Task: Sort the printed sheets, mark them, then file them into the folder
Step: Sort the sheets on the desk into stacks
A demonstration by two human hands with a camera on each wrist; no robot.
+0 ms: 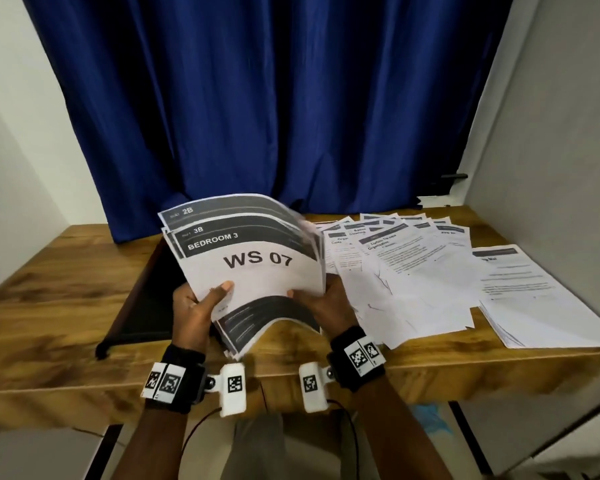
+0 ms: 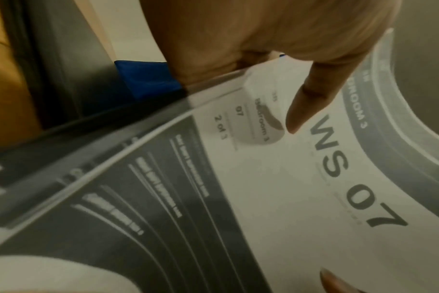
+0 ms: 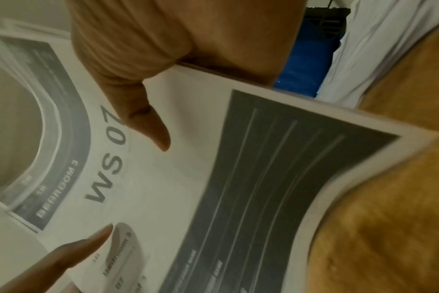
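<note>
I hold a stack of printed sheets (image 1: 257, 265) tilted up over the table's near middle. The front sheet (image 2: 301, 188) reads "WS 07" and "BEDROOM 3", also plain on the front sheet (image 3: 148, 188) in the right wrist view. My left hand (image 1: 201, 303) grips the stack's lower left, thumb on the front page. My right hand (image 1: 321, 301) grips its lower right edge. A dark folder (image 1: 146, 292) lies flat on the table behind and left of the stack, partly hidden by it.
Several printed sheets (image 1: 395, 271) lie fanned out on the wooden table (image 1: 49, 282) to the right, and a separate pile (image 1: 534, 299) sits near the right edge. A blue curtain (image 1: 274, 98) hangs behind. White walls close in on both sides.
</note>
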